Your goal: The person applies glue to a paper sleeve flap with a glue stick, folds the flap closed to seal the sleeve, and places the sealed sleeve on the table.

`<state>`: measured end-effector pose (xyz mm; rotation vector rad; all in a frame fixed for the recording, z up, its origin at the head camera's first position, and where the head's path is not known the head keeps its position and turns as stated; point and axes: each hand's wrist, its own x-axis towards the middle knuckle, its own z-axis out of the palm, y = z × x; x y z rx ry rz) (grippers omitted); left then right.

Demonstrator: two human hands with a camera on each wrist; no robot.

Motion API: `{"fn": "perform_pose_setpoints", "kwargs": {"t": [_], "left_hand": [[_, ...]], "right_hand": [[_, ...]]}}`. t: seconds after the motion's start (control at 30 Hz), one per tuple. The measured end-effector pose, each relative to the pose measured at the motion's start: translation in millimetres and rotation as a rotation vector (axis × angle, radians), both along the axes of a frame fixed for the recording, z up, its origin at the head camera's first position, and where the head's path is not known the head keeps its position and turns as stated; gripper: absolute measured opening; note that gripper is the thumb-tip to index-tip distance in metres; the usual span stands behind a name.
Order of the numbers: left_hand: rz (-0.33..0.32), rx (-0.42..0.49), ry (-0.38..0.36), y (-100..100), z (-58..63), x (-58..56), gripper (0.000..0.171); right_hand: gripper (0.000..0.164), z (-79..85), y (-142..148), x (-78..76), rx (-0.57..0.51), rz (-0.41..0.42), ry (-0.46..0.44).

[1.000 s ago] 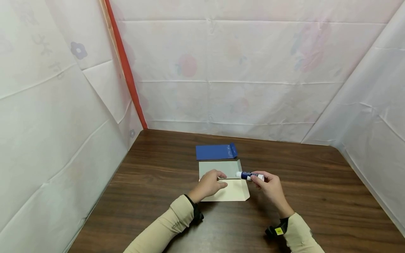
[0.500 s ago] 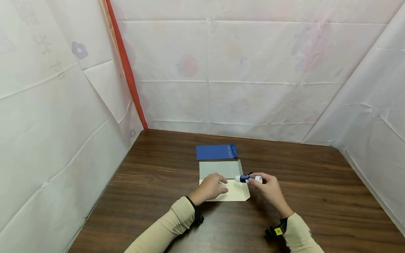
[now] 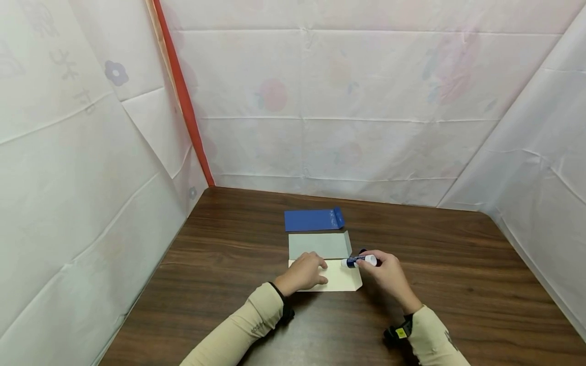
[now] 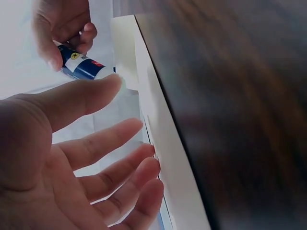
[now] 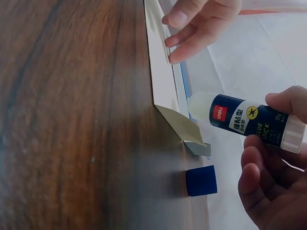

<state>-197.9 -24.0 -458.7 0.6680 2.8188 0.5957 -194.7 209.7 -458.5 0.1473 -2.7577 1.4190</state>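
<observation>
The right grip (image 3: 388,274) is pinching the glue stick (image 3: 353,262), its bare end pointing left over the cream envelope (image 3: 339,278) — contact isn't showing clearly. Farther left, the left grip (image 3: 300,273), loosely spread, is touching the envelope; light, even strokes should be spreading glue best.

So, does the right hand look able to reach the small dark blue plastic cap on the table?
Probably yes: the cap stands near the right hand with nothing visible between, though that hand's fingers hold the blue-and-white cylindrical glue stick.
</observation>
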Motion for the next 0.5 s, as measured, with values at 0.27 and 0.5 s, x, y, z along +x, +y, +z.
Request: {"fn": "perform_pose_setpoints", "kwargs": {"t": [0.27, 0.5], "left_hand": [[-0.04, -0.104, 0.033, -0.2, -0.6, 0.3, 0.04], [-0.058, -0.116, 0.047, -0.3, 2.1, 2.5, 0.041]], "right_hand": [[0.021, 2.8, -5.7, -2.3, 0.095, 0.019, 0.069], [0.018, -1.1, -6.8, -3.9, 0.142, 0.037, 0.142]]}}
